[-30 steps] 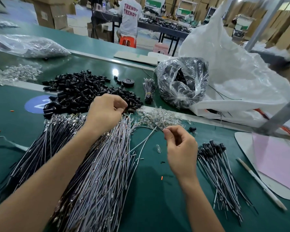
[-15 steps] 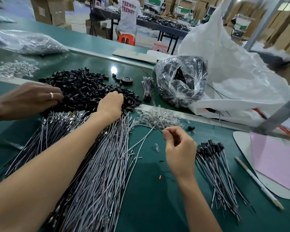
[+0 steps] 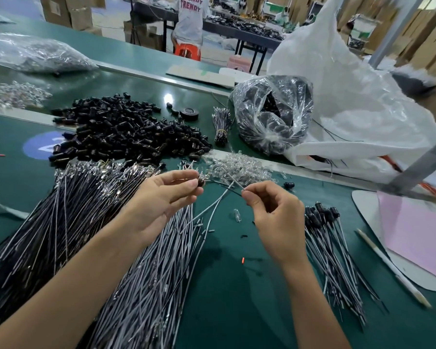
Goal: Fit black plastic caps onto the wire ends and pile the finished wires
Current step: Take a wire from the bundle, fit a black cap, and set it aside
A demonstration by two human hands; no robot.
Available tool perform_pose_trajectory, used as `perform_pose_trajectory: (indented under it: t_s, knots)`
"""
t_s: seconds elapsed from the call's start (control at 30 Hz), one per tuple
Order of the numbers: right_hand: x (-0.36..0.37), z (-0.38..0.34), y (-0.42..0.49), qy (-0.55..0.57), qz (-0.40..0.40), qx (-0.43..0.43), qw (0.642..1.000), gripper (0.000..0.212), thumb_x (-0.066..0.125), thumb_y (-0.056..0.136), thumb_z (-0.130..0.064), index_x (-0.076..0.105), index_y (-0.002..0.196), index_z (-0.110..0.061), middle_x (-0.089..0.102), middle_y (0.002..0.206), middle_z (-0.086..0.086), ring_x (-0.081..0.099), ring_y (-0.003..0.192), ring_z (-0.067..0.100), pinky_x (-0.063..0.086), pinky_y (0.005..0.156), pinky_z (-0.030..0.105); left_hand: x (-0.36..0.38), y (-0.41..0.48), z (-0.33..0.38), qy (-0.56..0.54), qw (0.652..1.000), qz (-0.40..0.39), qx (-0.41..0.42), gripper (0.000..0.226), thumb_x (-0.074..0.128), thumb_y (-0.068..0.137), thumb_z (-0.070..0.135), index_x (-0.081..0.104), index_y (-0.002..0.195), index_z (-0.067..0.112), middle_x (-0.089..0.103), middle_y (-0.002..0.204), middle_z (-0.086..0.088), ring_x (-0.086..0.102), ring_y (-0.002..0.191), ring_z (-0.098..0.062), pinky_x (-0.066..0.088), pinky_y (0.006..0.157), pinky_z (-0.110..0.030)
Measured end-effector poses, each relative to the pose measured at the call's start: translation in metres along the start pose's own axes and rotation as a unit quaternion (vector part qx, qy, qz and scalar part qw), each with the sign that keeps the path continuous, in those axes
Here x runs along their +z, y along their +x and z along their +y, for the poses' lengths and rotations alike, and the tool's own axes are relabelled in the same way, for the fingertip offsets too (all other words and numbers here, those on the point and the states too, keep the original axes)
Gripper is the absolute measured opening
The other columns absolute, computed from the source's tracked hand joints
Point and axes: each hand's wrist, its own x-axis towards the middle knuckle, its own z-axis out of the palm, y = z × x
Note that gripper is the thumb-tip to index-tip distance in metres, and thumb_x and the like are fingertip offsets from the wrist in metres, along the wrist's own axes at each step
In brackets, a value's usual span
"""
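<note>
Fitting step on one wire, cap not on yet. Left hand (image 3: 161,205) grip is pinched on a single black cap (image 3: 201,183), held above the counter (image 3: 237,298) at the far end of the uncapped stock. Right hand (image 3: 275,215) grip is clamped thumb-to-finger on the wire (image 3: 213,205), close behind its bare end. Cap and wire end are near, not touching. Wire end points up-left, away from the person, roughly toward the cap. Long axis runs diagonal, body trailing down-left onto the counter. Cap bore direction too small to tell.

Progress: finished pile (image 3: 332,248) at right is small, capped ends at the far side. Uncapped wires (image 3: 141,273) at left far outnumber it, and the cap heap (image 3: 126,132) behind is large. My read: early in the batch, most left.
</note>
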Motion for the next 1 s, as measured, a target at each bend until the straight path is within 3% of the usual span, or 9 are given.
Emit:
perform_pose_trajectory:
  t_s: [0.13, 0.27, 0.4, 0.5, 0.63, 0.73, 0.83, 1.0]
  knots:
    - [0.000, -0.002, 0.000, 0.008, 0.015, -0.014, 1.000, 0.013, 0.072, 0.086, -0.007, 0.071, 0.079, -0.018, 0.065, 0.065, -0.016, 0.059, 0.061, 0.000, 0.041, 0.059, 0.007, 0.000, 0.002, -0.003, 0.004, 0.999, -0.030, 0.024, 0.031, 0.068, 0.066, 0.000, 0.070, 0.097, 0.001, 0.073, 0.081, -0.010, 0.071, 0.070, -0.013, 0.056, 0.061, -0.016]
    - [0.001, -0.001, 0.000, 0.012, 0.018, -0.007, 1.000, 0.013, 0.071, 0.087, -0.008, 0.070, 0.079, -0.018, 0.063, 0.063, -0.017, 0.056, 0.059, -0.002, 0.039, 0.057, 0.007, 0.000, 0.005, -0.011, 0.059, 0.997, -0.025, 0.043, 0.021, 0.068, 0.070, 0.014, 0.075, 0.089, 0.010, 0.075, 0.086, -0.008, 0.071, 0.075, -0.012, 0.056, 0.065, -0.017]
    - [0.001, 0.000, -0.001, 0.029, 0.020, 0.009, 0.999, 0.010, 0.071, 0.087, -0.009, 0.071, 0.080, -0.016, 0.063, 0.064, -0.015, 0.055, 0.058, 0.000, 0.041, 0.057, 0.010, 0.000, 0.004, -0.012, 0.082, 0.994, -0.011, 0.068, 0.020, 0.068, 0.072, 0.023, 0.075, 0.089, 0.014, 0.076, 0.093, -0.008, 0.060, 0.069, -0.006, 0.045, 0.063, -0.015]
    - [0.002, 0.000, 0.000, 0.044, 0.012, 0.025, 0.999, 0.009, 0.071, 0.088, -0.010, 0.071, 0.080, -0.015, 0.063, 0.064, -0.013, 0.053, 0.056, 0.002, 0.043, 0.056, 0.015, 0.002, 0.003, -0.010, 0.048, 0.996, -0.013, 0.077, 0.020, 0.060, 0.084, 0.027, 0.065, 0.094, 0.011, 0.076, 0.098, -0.010, 0.064, 0.068, -0.010, 0.050, 0.058, -0.016]
    - [0.005, -0.001, -0.002, 0.061, -0.003, 0.039, 0.997, 0.012, 0.071, 0.088, -0.011, 0.070, 0.078, -0.016, 0.063, 0.062, -0.013, 0.051, 0.054, 0.002, 0.045, 0.055, 0.021, 0.004, 0.003, -0.010, 0.057, 0.996, -0.028, 0.070, 0.014, 0.043, 0.100, 0.024, 0.047, 0.090, 0.016, 0.074, 0.107, -0.010, 0.069, 0.077, -0.017, 0.049, 0.067, -0.025]
    - [0.006, -0.001, -0.002, 0.069, -0.011, 0.036, 0.997, 0.015, 0.071, 0.087, -0.009, 0.068, 0.076, -0.019, 0.064, 0.062, -0.014, 0.051, 0.054, 0.002, 0.045, 0.055, 0.019, 0.004, 0.002, -0.012, 0.025, 0.997, -0.025, 0.071, 0.014, 0.055, 0.089, 0.027, 0.054, 0.095, 0.015, 0.075, 0.104, -0.005, 0.068, 0.076, -0.013, 0.051, 0.066, -0.022]
    - [0.004, -0.001, -0.001, 0.076, -0.017, 0.034, 0.996, 0.016, 0.072, 0.087, -0.009, 0.068, 0.076, -0.020, 0.064, 0.063, -0.014, 0.051, 0.054, 0.001, 0.043, 0.055, 0.017, 0.002, 0.002, -0.011, -0.020, 0.997, -0.001, 0.069, 0.018, 0.068, 0.074, 0.022, 0.065, 0.090, 0.014, 0.071, 0.083, 0.001, 0.063, 0.067, -0.009, 0.053, 0.058, -0.016]
    - [0.003, -0.002, -0.001, 0.080, -0.032, 0.026, 0.996, 0.017, 0.072, 0.087, -0.010, 0.068, 0.077, -0.023, 0.065, 0.064, -0.014, 0.051, 0.056, 0.002, 0.044, 0.056, 0.018, -0.001, 0.004, -0.012, -0.043, 0.998, -0.006, 0.048, 0.019, 0.069, 0.073, 0.013, 0.071, 0.092, 0.010, 0.072, 0.080, -0.003, 0.068, 0.065, -0.010, 0.054, 0.056, -0.016]
